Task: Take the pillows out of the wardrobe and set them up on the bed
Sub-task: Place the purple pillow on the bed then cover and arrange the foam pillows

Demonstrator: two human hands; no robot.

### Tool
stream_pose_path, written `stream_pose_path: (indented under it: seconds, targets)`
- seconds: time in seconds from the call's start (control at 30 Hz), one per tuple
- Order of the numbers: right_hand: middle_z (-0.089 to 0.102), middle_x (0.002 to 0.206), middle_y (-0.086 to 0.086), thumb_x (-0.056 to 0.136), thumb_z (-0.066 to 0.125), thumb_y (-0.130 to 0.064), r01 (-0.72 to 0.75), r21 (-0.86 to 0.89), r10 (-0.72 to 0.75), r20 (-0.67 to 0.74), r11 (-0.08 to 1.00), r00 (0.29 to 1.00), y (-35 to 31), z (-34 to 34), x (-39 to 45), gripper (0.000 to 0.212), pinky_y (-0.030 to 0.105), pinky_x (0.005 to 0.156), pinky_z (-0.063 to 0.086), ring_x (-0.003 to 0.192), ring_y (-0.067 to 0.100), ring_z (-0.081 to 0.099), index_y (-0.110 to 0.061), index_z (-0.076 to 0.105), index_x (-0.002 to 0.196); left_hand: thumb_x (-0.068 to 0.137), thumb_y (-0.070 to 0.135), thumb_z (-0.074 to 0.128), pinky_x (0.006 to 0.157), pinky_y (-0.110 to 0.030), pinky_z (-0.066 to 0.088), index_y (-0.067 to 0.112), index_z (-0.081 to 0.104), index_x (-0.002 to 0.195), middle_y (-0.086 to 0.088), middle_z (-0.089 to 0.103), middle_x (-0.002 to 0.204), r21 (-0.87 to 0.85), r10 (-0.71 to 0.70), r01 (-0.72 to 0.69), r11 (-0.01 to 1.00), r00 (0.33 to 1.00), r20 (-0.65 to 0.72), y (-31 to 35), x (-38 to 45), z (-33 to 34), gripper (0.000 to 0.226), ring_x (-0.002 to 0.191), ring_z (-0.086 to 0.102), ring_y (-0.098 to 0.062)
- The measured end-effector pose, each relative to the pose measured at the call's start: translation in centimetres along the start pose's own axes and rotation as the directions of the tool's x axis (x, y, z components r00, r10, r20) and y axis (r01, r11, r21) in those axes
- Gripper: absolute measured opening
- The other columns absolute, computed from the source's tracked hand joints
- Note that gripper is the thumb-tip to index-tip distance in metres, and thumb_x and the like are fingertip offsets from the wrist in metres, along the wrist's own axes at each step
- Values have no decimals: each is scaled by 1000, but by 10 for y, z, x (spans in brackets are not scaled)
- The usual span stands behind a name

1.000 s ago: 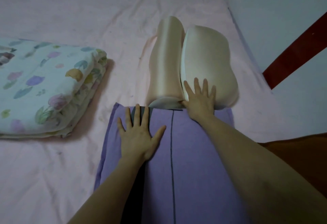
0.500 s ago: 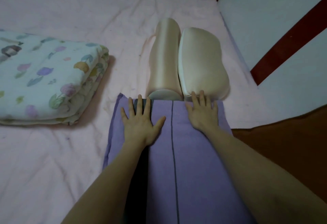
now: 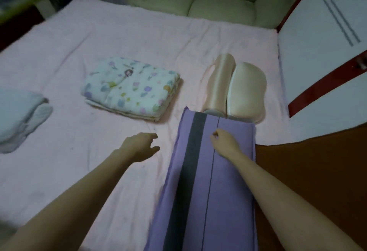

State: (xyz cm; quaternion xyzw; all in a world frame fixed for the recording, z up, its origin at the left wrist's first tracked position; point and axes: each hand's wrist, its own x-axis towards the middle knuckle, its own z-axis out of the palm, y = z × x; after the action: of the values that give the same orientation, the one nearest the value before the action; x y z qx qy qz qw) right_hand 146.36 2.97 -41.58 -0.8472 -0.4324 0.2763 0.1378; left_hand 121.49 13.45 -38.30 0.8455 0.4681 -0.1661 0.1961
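Note:
A long purple pillow (image 3: 226,187) with a dark stripe lies on the pink bed (image 3: 99,42) along its right side. Beyond its far end sit a beige roll pillow (image 3: 218,84) and a cream contoured pillow (image 3: 248,92), side by side and touching. My right hand (image 3: 224,143) hovers over the purple pillow with fingers loosely curled, holding nothing. My left hand (image 3: 139,147) hangs over the pink sheet just left of the purple pillow, fingers relaxed and empty.
A folded floral quilt (image 3: 131,88) lies mid-bed. A pale blue bundle (image 3: 17,115) sits at the left edge. A green padded headboard (image 3: 222,2) stands at the far end, a white and red panel (image 3: 317,52) on the right, brown wood (image 3: 317,171) at lower right.
Both hands have lifted off the purple pillow and drawn back; the left one moved left over the sheet. The view has pulled back and shows more of the bed.

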Motion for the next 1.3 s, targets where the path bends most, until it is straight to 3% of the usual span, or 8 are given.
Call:
stream_pose_path:
  seconds: [0.07, 0.2, 0.27, 0.43, 0.6, 0.87, 1.03, 1.3]
  targets:
    - [54, 72, 9, 94, 40, -17, 68, -56, -66, 27, 996, 997, -44, -2, -24, 24, 32, 60, 36, 73, 29, 52, -12, 44, 70, 92, 48, 49, 93, -32, 43, 27, 46, 135, 7, 59, 131, -7, -37, 37, 999, 999, -38, -27, -40, -24, 48, 120, 53, -19]
    - [46, 63, 10, 90, 39, -11, 172, -79, -162, 120, 982, 980, -132, 12, -66, 27, 29, 49, 26, 56, 23, 42, -10, 41, 63, 94, 47, 47, 94, -33, 43, 27, 48, 133, 6, 59, 130, -15, -114, 113, 993, 990, -80, -86, -102, -46, 44, 120, 53, -19]
    - [51, 67, 11, 87, 39, -11, 203, -75, -192, 135, 976, 972, -175, 25, -85, 22, 29, 52, 31, 60, 22, 43, -7, 48, 68, 94, 47, 46, 95, -34, 43, 27, 47, 134, 4, 56, 133, 9, -139, 140, 990, 988, -71, -119, -124, -49, 45, 122, 52, -21]
    - [36, 56, 2, 81, 41, -7, 289, -89, -281, 92, 953, 955, -287, 77, -130, 30, 31, 50, 23, 64, 25, 36, -16, 30, 54, 94, 47, 46, 97, -36, 42, 27, 46, 136, 2, 55, 135, -10, -145, 144, 989, 987, -74, -220, -162, -53, 47, 123, 51, -23]
    - [65, 92, 8, 84, 42, -12, 302, -116, -287, 131, 946, 949, -390, 143, -159, 22, 36, 71, 50, 87, 30, 61, -5, 62, 90, 94, 45, 46, 98, -36, 43, 24, 48, 134, 1, 56, 134, 3, -200, 201, 980, 978, -53, -344, -205, -60, 45, 124, 50, -23]
    - [68, 96, 10, 84, 42, -14, 324, -152, -291, 204, 934, 934, -473, 210, -152, 25, 31, 65, 43, 89, 31, 62, -6, 62, 95, 94, 43, 47, 100, -36, 41, 22, 50, 133, 0, 54, 136, -55, -380, 379, 924, 925, -19, -480, -232, -69, 44, 126, 48, -23]
    - [68, 103, 11, 84, 45, -12, 350, -73, -322, 255, 934, 912, -522, 250, -119, 26, 37, 79, 51, 95, 31, 62, -5, 65, 99, 93, 45, 46, 97, -37, 43, 23, 50, 131, 1, 55, 134, -64, -464, 464, 884, 886, 7, -532, -238, -53, 44, 123, 50, -23]
    - [65, 109, 10, 86, 48, -16, 296, 27, -293, 244, 955, 925, -611, 309, -70, 25, 36, 81, 49, 98, 29, 59, -6, 62, 103, 94, 43, 46, 98, -39, 41, 22, 42, 139, 0, 49, 142, -169, -541, 530, 831, 841, -25, -645, -212, -74, 49, 129, 45, -23]
